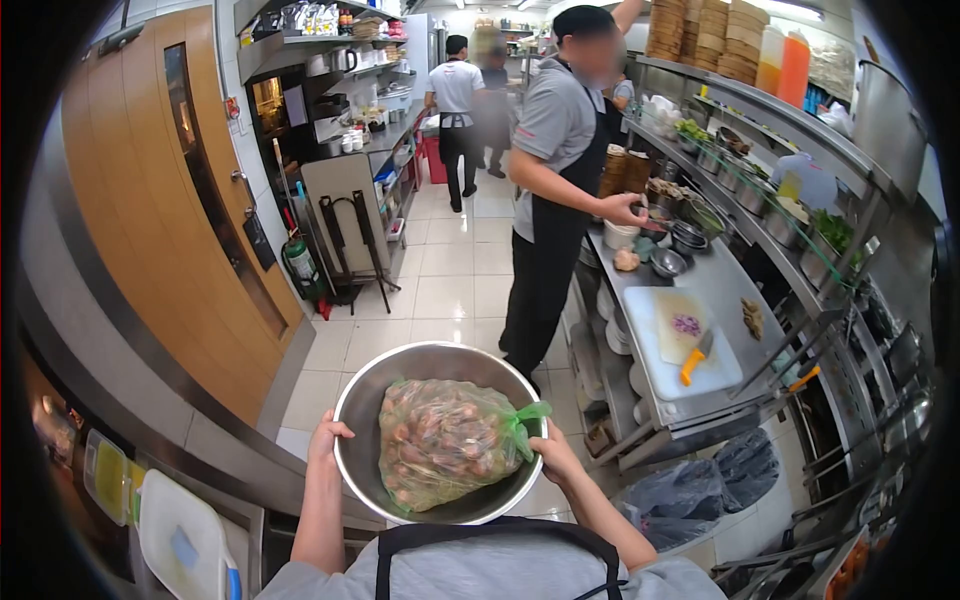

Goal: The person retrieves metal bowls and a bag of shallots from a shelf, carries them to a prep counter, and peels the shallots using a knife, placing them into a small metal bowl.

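Note:
Between my hands I carry a large round steel bowl (pixel 358 420), held level in front of my apron. Inside it lies a green-tinted see-through plastic bag (pixel 450 440), knotted at its right end and full of brownish-pink pieces whose kind I cannot make out. My left hand (pixel 328 440) grips the bowl's left rim, with the fingers partly hidden below it. On the opposite side, my right hand (pixel 556 450) is closed on the right rim, close to the bag's knot.
A co-worker (pixel 560 170) stands ahead beside a steel counter (pixel 640 400). On it, a white cutting board (pixel 650 370) bears chopped purple pieces and an orange-handled knife (pixel 694 362). A tiled aisle (pixel 450 262) runs forward, with a folded stand (pixel 352 235) and wooden door (pixel 150 200) at left.

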`<state>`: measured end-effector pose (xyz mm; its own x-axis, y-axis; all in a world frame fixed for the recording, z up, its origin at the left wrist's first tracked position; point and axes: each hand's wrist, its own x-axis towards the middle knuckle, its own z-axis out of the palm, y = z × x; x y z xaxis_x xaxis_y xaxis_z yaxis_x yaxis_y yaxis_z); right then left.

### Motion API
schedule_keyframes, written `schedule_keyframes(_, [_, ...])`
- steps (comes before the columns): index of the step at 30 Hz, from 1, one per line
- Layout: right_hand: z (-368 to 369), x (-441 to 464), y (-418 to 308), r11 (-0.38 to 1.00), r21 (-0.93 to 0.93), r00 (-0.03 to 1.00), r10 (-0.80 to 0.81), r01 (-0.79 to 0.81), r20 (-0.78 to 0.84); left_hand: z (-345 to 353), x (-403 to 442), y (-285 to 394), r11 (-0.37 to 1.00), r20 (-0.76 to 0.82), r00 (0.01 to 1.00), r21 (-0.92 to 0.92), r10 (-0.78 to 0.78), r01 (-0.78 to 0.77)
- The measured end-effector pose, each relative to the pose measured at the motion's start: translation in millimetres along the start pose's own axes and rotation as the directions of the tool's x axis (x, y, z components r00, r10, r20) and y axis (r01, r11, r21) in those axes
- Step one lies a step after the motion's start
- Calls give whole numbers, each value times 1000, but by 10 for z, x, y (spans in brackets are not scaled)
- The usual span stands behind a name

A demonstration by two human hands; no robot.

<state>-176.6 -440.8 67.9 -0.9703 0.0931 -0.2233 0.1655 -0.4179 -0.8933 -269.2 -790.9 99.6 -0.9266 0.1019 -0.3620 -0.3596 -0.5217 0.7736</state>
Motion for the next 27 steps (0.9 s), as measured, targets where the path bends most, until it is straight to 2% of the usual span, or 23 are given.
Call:
schedule_keyframes(2, [204, 270, 18, 1000, -14, 1000, 20, -20, 22, -148, 121, 173, 999, -66, 997, -23, 36, -37])
schedule_keyframes(6, [461, 895, 85, 999, -36, 997, 25, -23, 71, -501, 692, 353, 999, -17, 999, -8, 42, -42])
schedule_keyframes(12, [690, 2032, -264, 992, -119, 989, -30, 47, 145, -238, 1585, 708, 995, -49, 996, -70, 74, -77])
schedule_keyframes(15, [816, 2766, -394, 998, -51, 989, -28, 36, 142, -149, 2166, 999, 990, -104, 986, -49, 129, -135])
schedule_keyframes(17, [951, 3246, -409, 999, -41, 984, -23, 31, 179, -178, 2443, 1163, 987, -76, 986, -55, 147, -151])
schedule_keyframes(20, [1231, 4008, -506, 997, -75, 960, 35, -15, 277, -213, 2836, 1388, 962, -188, 954, -101, 233, -255])
schedule_keyframes(23, [1540, 4664, -484, 992, -130, 939, 44, 1, 341, -260, 3119, 1602, 958, -233, 947, -132, 221, -256])
schedule_keyframes(24, [1716, 4820, -423, 986, -165, 934, 76, -19, 350, -477, 3299, 1636, 955, -227, 949, -149, 218, -255])
schedule_keyframes(27, [1853, 5302, -420, 989, -126, 927, 121, -81, 356, -741, 3814, 1706, 960, -287, 934, -117, 215, -256])
